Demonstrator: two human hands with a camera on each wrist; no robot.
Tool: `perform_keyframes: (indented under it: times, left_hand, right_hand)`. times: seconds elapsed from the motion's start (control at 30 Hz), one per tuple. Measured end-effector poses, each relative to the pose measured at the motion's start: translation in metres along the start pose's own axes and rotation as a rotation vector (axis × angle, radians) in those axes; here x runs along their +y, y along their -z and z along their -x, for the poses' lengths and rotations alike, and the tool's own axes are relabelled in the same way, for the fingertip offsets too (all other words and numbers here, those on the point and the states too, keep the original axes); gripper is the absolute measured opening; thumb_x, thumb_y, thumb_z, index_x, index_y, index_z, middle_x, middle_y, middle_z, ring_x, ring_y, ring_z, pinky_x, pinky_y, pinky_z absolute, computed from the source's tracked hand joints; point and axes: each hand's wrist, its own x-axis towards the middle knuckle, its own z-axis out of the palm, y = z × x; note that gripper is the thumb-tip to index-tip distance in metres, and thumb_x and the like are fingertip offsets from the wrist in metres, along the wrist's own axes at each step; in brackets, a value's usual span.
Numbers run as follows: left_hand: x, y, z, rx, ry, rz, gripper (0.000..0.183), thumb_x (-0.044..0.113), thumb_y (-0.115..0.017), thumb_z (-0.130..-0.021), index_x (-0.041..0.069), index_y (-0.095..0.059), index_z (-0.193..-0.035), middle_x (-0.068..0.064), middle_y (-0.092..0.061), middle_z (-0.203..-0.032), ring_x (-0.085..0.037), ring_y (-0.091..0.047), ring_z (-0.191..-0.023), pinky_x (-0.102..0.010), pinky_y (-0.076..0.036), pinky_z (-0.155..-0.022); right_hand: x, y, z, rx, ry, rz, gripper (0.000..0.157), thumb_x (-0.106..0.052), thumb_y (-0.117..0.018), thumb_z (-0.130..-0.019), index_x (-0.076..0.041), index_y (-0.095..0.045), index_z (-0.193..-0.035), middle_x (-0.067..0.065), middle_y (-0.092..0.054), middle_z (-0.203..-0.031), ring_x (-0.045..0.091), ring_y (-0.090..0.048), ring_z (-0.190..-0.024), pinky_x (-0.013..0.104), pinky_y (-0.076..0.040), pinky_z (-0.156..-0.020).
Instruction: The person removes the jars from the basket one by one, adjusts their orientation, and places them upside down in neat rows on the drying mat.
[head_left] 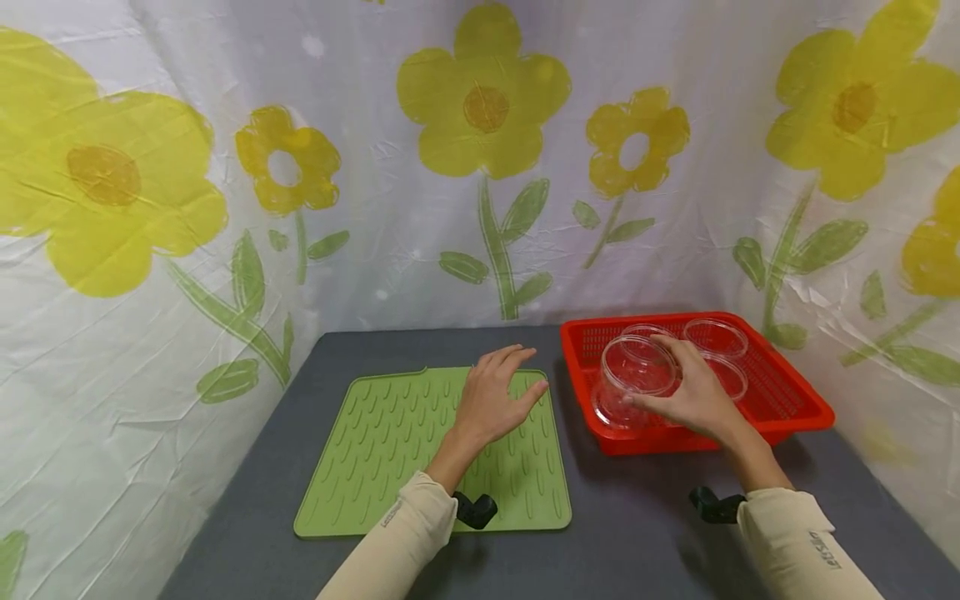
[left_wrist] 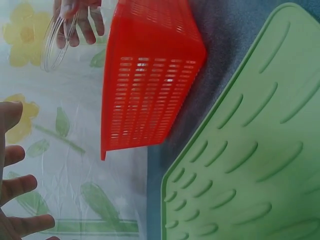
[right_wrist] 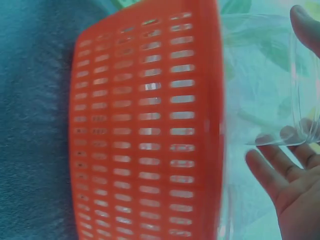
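Observation:
My right hand (head_left: 697,392) grips a clear round container (head_left: 637,387) around its rim, thumb on the near side and fingers on the far side. The container is over the left part of a red basket (head_left: 798,412). In the right wrist view its see-through wall (right_wrist: 260,85) rises above the basket's edge, fingertips against the rim. More clear round containers (head_left: 716,337) stand inside the basket. My left hand (head_left: 495,396) is held above a green ridged mat (head_left: 390,450), fingers spread and holding nothing; the left wrist view shows its fingers (left_wrist: 20,190) apart.
The mat lies on a dark grey table (head_left: 600,533), left of the slotted red basket. A white curtain (head_left: 360,217) printed with yellow flowers hangs behind the table and along both sides. A dark strap piece (head_left: 476,510) sits at the left wrist.

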Motion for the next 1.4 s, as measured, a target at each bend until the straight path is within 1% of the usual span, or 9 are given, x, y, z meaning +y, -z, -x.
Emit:
perform_keyframes:
  times: [0.1,0.2,0.4,0.53,0.77,0.87,1.07,1.27,1.4]
  left_hand:
    - [-0.001,0.004,0.002,0.003,0.007,-0.005,0.054,0.052,-0.063,-0.096,0.027,-0.058,-0.144,-0.002,-0.054,-0.152,-0.032,-0.049,-0.141,-0.059,-0.042,-0.111]
    - [-0.002,0.008,0.003,0.008,0.005,-0.007,0.056,0.051,-0.064,-0.096,0.027,-0.057,-0.145,-0.002,-0.053,-0.153,-0.032,-0.049,-0.141,-0.059,-0.044,-0.11]
    - [-0.001,0.013,0.003,0.017,-0.001,0.025,0.058,0.048,-0.069,-0.093,0.026,-0.057,-0.146,-0.002,-0.053,-0.153,-0.032,-0.049,-0.141,-0.058,-0.044,-0.111]
    - [0.001,0.013,0.004,0.02,-0.019,0.052,0.06,0.045,-0.072,-0.092,0.026,-0.057,-0.146,-0.002,-0.053,-0.153,-0.031,-0.049,-0.141,-0.056,-0.044,-0.112]
    - [0.003,0.012,0.005,0.035,-0.044,0.052,0.062,0.043,-0.074,-0.09,0.025,-0.056,-0.146,-0.002,-0.053,-0.153,-0.031,-0.051,-0.14,-0.054,-0.045,-0.113]
    - [0.005,0.014,0.004,0.031,-0.041,0.074,0.063,0.043,-0.074,-0.091,0.025,-0.055,-0.148,-0.002,-0.052,-0.154,-0.031,-0.05,-0.14,-0.054,-0.046,-0.111]
    - [0.011,0.013,0.004,-0.028,-0.021,0.196,0.07,0.042,-0.078,-0.089,0.027,-0.05,-0.151,-0.001,-0.048,-0.157,-0.03,-0.045,-0.144,-0.057,-0.045,-0.111]
    - [0.017,0.01,0.002,-0.047,-0.044,0.193,0.083,0.043,-0.084,-0.083,0.027,-0.044,-0.154,0.0,-0.046,-0.158,-0.028,-0.045,-0.145,-0.055,-0.047,-0.11]
    - [0.019,0.01,0.0,-0.049,-0.065,0.199,0.089,0.042,-0.087,-0.079,0.025,-0.043,-0.155,0.001,-0.046,-0.158,-0.025,-0.045,-0.146,-0.051,-0.048,-0.111]
  right_hand:
    - [-0.005,0.003,0.0,-0.003,0.007,-0.02,0.102,-0.045,-0.089,-0.076,-0.009,-0.036,-0.155,0.021,-0.046,-0.144,0.042,-0.049,-0.125,0.067,-0.051,-0.097]
    - [-0.01,0.005,-0.003,0.014,0.024,-0.029,0.099,-0.043,-0.09,-0.076,-0.011,-0.038,-0.154,0.018,-0.048,-0.141,0.04,-0.051,-0.122,0.065,-0.053,-0.095]
    - [-0.023,0.01,-0.008,0.032,0.073,-0.033,0.099,-0.039,-0.092,-0.074,-0.01,-0.04,-0.153,0.019,-0.048,-0.14,0.038,-0.052,-0.121,0.062,-0.053,-0.094]
    - [-0.031,0.013,-0.01,0.041,0.096,-0.041,0.098,-0.036,-0.093,-0.074,-0.011,-0.04,-0.153,0.019,-0.048,-0.143,0.038,-0.05,-0.124,0.064,-0.051,-0.096]
    - [-0.043,0.014,-0.012,0.036,0.092,-0.033,0.1,-0.042,-0.091,-0.075,-0.013,-0.038,-0.155,0.017,-0.046,-0.145,0.037,-0.048,-0.126,0.067,-0.049,-0.097]
    - [-0.045,0.012,-0.013,0.04,0.102,-0.03,0.1,-0.04,-0.092,-0.074,-0.011,-0.038,-0.154,0.018,-0.047,-0.144,0.037,-0.047,-0.125,0.067,-0.048,-0.098]
    - [-0.049,0.004,-0.016,0.042,0.138,-0.046,0.1,-0.035,-0.094,-0.073,-0.009,-0.04,-0.153,0.018,-0.048,-0.142,0.035,-0.049,-0.123,0.063,-0.05,-0.096]
    - [-0.054,-0.007,-0.018,0.029,0.182,-0.066,0.099,-0.029,-0.095,-0.071,-0.011,-0.042,-0.152,0.018,-0.051,-0.141,0.034,-0.053,-0.12,0.06,-0.053,-0.094]
    - [-0.059,-0.012,-0.018,0.012,0.191,-0.081,0.099,-0.031,-0.095,-0.071,-0.012,-0.042,-0.152,0.018,-0.05,-0.145,0.035,-0.051,-0.123,0.061,-0.053,-0.093]
